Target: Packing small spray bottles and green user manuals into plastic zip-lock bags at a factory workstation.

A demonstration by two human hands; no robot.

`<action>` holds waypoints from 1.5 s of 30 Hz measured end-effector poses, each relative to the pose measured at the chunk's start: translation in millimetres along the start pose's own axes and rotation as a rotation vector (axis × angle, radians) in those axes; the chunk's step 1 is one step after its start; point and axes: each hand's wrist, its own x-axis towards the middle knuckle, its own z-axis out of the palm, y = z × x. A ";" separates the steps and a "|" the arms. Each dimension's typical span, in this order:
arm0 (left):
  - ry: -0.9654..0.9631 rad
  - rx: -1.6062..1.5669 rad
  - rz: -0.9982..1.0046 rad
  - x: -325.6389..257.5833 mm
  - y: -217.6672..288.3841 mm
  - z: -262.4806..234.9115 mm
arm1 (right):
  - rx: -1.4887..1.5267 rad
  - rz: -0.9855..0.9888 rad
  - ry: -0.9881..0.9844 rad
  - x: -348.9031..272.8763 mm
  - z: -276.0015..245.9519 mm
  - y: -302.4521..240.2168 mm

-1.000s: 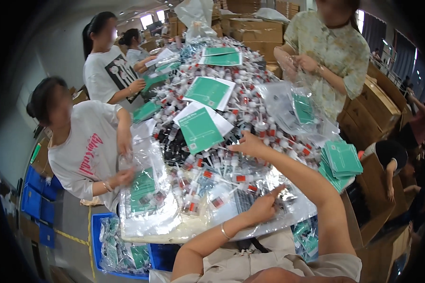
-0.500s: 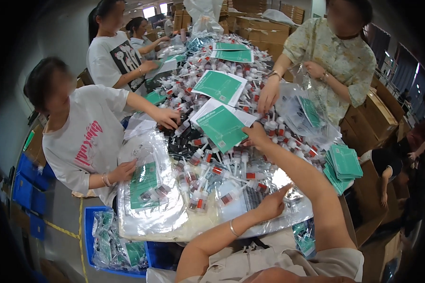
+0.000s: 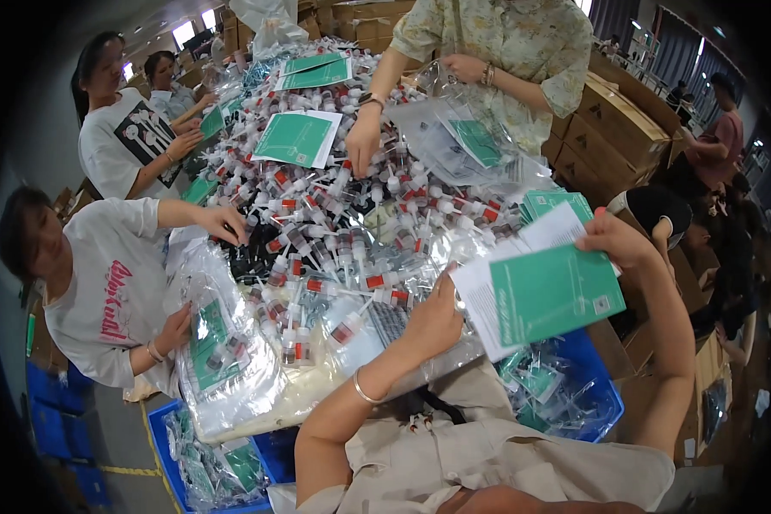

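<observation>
My right hand (image 3: 618, 242) grips a green-covered leaflet (image 3: 557, 295) with white printed sheets fanned behind it. They are held up over the table's near right corner. My left hand (image 3: 433, 321) is just left of those papers, its fingers drawn together near their edge and the shiny clear plastic bags (image 3: 385, 317). Whatever it may be pinching cannot be made out. Past my hands lies a large heap of small bottles (image 3: 343, 244) with white nozzle tips and red bands. Another green leaflet (image 3: 295, 139) with white sheets rests on the heap.
Co-workers stand left and across; one hand (image 3: 364, 141) reaches into the heap. Blue bins with bagged sets sit below the table at left (image 3: 206, 463) and right (image 3: 595, 390). Green leaflets (image 3: 557, 206) are stacked at the right edge. Cardboard boxes (image 3: 612, 128) stand behind.
My right hand has drawn the leaflet and sheets off the heap, toward me and to the right. My left hand has come up beside the papers. The view has shifted right.
</observation>
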 end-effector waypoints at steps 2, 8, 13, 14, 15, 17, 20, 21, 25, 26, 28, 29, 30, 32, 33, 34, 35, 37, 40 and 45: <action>0.028 0.095 0.033 3.2 10.3 -5.2 | -0.023 0.050 -0.047 -12.7 -2.2 5.7; -0.033 0.405 0.085 13.3 29.9 3.4 | -0.022 0.055 0.055 -10.0 8.4 4.8; -0.100 0.506 0.123 16.2 40.2 15.1 | -0.037 0.093 -0.029 2.7 21.7 3.7; -0.096 0.508 0.116 16.4 40.2 16.8 | -0.112 0.112 -0.126 3.3 25.3 0.3; -0.100 0.510 0.111 17.0 41.1 19.1 | -0.107 0.112 -0.157 6.9 24.7 5.2; -0.101 0.509 0.102 17.9 43.1 21.7 | -0.006 0.073 -0.109 13.1 32.2 11.5; -0.073 0.454 0.087 19.2 44.6 23.6 | -0.033 0.058 -0.169 21.8 44.4 16.4; -0.049 0.424 0.104 19.3 44.1 24.9 | -0.157 0.083 -0.266 24.5 48.1 17.4; 0.033 0.356 0.135 20.0 42.0 28.1 | 0.010 -0.002 -0.123 49.3 71.1 25.5; 0.037 0.355 0.128 19.4 42.6 28.6 | 0.006 -0.002 -0.130 53.5 74.5 26.1; -0.056 0.321 0.040 20.3 48.1 25.8 | -0.138 0.057 -0.275 60.1 81.0 21.0; -0.051 0.319 0.036 20.8 47.6 26.2 | -0.143 0.057 -0.280 64.6 81.0 22.0; -0.043 0.296 0.043 20.2 46.9 26.4 | -0.114 0.026 -0.175 70.6 80.3 25.2; -0.032 0.271 0.046 19.2 45.0 27.1 | -0.055 -0.035 0.037 79.3 76.8 30.3; 0.005 0.248 0.076 18.1 42.8 27.3 | -0.069 -0.055 -0.001 79.5 76.5 28.1; 0.041 0.226 0.106 17.7 41.1 27.5 | -0.075 -0.055 -0.012 78.4 78.4 26.1; 0.048 0.225 0.096 18.7 40.4 28.4 | -0.140 0.010 -0.194 75.7 81.1 24.4; 0.034 0.184 0.108 22.0 42.1 31.0 | -0.174 0.071 -0.328 75.1 87.5 27.7; 0.032 0.206 0.137 23.0 44.9 33.3 | -0.200 0.055 -0.027 80.0 83.5 20.0; 0.072 0.143 0.131 23.1 34.2 33.6 | -0.270 0.086 -0.362 74.2 75.6 13.7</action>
